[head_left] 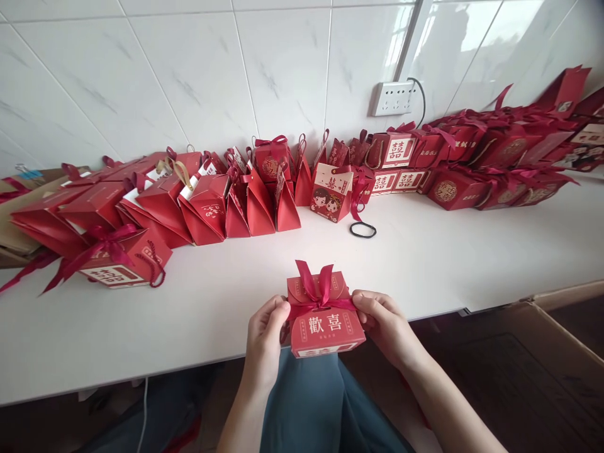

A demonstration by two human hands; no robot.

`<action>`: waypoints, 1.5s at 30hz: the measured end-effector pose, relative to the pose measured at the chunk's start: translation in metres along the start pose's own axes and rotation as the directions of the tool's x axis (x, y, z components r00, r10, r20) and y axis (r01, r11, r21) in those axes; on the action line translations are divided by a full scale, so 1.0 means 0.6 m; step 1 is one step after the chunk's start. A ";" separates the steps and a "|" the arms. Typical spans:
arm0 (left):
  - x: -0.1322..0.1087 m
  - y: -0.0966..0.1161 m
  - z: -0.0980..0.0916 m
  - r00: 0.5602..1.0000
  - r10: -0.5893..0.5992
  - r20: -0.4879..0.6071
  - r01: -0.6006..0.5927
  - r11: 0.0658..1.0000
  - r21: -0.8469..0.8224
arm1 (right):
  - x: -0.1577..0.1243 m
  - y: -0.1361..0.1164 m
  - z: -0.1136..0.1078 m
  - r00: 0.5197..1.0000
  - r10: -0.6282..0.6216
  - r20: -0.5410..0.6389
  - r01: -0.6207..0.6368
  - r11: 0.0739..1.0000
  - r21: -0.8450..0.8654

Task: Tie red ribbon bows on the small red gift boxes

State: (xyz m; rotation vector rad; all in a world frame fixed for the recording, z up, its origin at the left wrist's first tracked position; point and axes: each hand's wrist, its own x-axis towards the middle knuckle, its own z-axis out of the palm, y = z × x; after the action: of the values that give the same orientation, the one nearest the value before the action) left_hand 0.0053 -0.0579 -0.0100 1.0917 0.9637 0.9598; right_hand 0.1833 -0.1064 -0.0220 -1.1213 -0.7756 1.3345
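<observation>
A red gift box (325, 330) with cream Chinese characters is held up at the table's front edge, above my lap. A dark pink ribbon (321, 292) runs across its top and is tied in a bow at the middle. My left hand (267, 333) grips the box's left end, thumb on top by the ribbon. At the right end, my right hand (384, 324) pinches the ribbon's side between thumb and fingers, against the box. The undersides of both hands' fingers are partly hidden.
Red gift boxes (207, 207) line the tiled wall, with more stacked boxes (472, 157) at right. One ribboned box (123, 258) stands nearer at left. A black loop (363, 229) lies on the white table (226, 289). An open cardboard carton (542, 314) is below right.
</observation>
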 end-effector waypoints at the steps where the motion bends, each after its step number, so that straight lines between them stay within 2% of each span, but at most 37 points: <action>1: 0.000 -0.001 0.000 1.000 -0.004 -0.005 0.003 1.000 -0.011 | 0.000 0.001 -0.002 1.000 0.002 -0.002 -0.002 1.000 0.003; 3: 0.000 -0.002 -0.003 1.000 -0.005 -0.004 0.005 1.000 -0.002 | 0.000 0.001 -0.009 1.000 -0.024 0.014 0.024 1.000 -0.018; 6: -0.001 0.004 -0.010 1.000 0.012 0.000 -0.012 0.997 0.073 | -0.004 -0.001 -0.026 0.980 -0.179 0.091 0.192 0.969 -0.156; 8: -0.002 0.012 -0.012 0.998 0.060 -0.024 -0.056 0.989 0.136 | -0.007 -0.003 -0.034 0.938 -0.274 0.211 0.329 0.896 -0.297; 10: -0.006 0.023 -0.009 0.990 0.126 -0.065 -0.110 0.971 0.211 | -0.011 -0.006 -0.036 0.901 -0.281 0.331 0.410 0.802 -0.434; 13: -0.016 0.038 0.004 0.946 0.317 -0.070 -0.266 0.880 0.393 | -0.014 -0.008 -0.029 0.894 -0.247 0.375 0.434 0.687 -0.582; 15: -0.025 0.042 0.018 0.859 0.513 -0.006 -0.432 0.730 0.530 | -0.015 -0.004 -0.023 0.894 -0.270 0.358 0.444 0.647 -0.620; 18: -0.042 0.036 0.042 0.658 0.736 0.156 -0.617 0.409 0.672 | -0.014 0.008 -0.018 0.850 -0.411 0.330 0.523 0.580 -0.625; 20: -0.054 0.026 0.058 0.542 0.797 0.266 -0.659 0.207 0.723 | -0.013 0.017 -0.017 0.783 -0.543 0.304 0.598 0.521 -0.609; 22: -0.062 0.017 0.070 0.454 0.825 0.336 -0.663 0.061 0.746 | -0.013 0.023 -0.017 0.715 -0.644 0.270 0.649 0.471 -0.597; 24: -0.066 0.013 0.076 0.391 0.841 0.373 -0.672 -0.016 0.740 | -0.015 0.023 -0.020 0.672 -0.700 0.242 0.669 0.433 -0.603; 25: -0.066 0.013 0.075 0.376 0.846 0.378 -0.684 -0.022 0.730 | -0.016 0.022 -0.021 0.659 -0.716 0.231 0.670 0.418 -0.613; 27: -0.061 0.020 0.066 0.383 0.857 0.345 -0.704 0.028 0.710 | -0.021 0.017 -0.026 0.642 -0.733 0.225 0.671 0.395 -0.628; 29: -0.049 0.030 0.048 0.454 0.860 0.235 -0.663 0.149 0.734 | -0.027 0.012 -0.032 0.643 -0.729 0.233 0.664 0.380 -0.644; 31: -0.031 0.038 0.025 0.550 0.832 0.076 -0.534 0.280 0.798 | -0.035 0.005 -0.042 0.669 -0.712 0.211 0.630 0.393 -0.669; 32: -0.021 0.040 0.014 0.592 0.806 0.010 -0.455 0.325 0.829 | -0.040 0.000 -0.048 0.689 -0.705 0.169 0.602 0.426 -0.676; 34: -0.002 0.036 0.001 0.681 0.730 -0.059 -0.336 0.383 0.860 | -0.051 -0.014 -0.065 0.743 -0.670 0.012 0.515 0.560 -0.649; 35: 0.007 0.030 0.000 0.727 0.685 -0.039 -0.324 0.393 0.860 | -0.058 -0.025 -0.075 0.767 -0.635 -0.087 0.465 0.644 -0.608; 37: 0.023 0.011 0.010 0.795 0.598 0.102 -0.398 0.387 0.832 | -0.076 -0.053 -0.095 0.809 -0.522 -0.272 0.351 0.799 -0.489; 39: 0.036 -0.012 0.035 0.789 0.538 0.297 -0.536 0.367 0.760 | -0.099 -0.088 -0.113 0.831 -0.384 -0.403 0.232 0.897 -0.376; 41: 0.047 -0.037 0.065 0.747 0.508 0.428 -0.636 0.359 0.683 | -0.128 -0.123 -0.131 0.828 -0.288 -0.481 0.143 0.938 -0.314; 43: 0.058 -0.061 0.090 0.718 0.504 0.481 -0.677 0.344 0.651 | -0.164 -0.152 -0.152 0.800 -0.257 -0.542 0.093 0.946 -0.311; 45: 0.069 -0.082 0.105 0.702 0.509 0.498 -0.684 0.289 0.670 | -0.205 -0.172 -0.180 0.729 -0.292 -0.619 0.093 0.938 -0.334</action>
State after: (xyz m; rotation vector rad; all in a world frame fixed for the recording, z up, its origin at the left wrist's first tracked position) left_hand 0.0835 -0.0445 -0.0523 2.4936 0.8308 0.9507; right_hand 0.3033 -0.2341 0.0599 -1.5709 -0.5279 0.5651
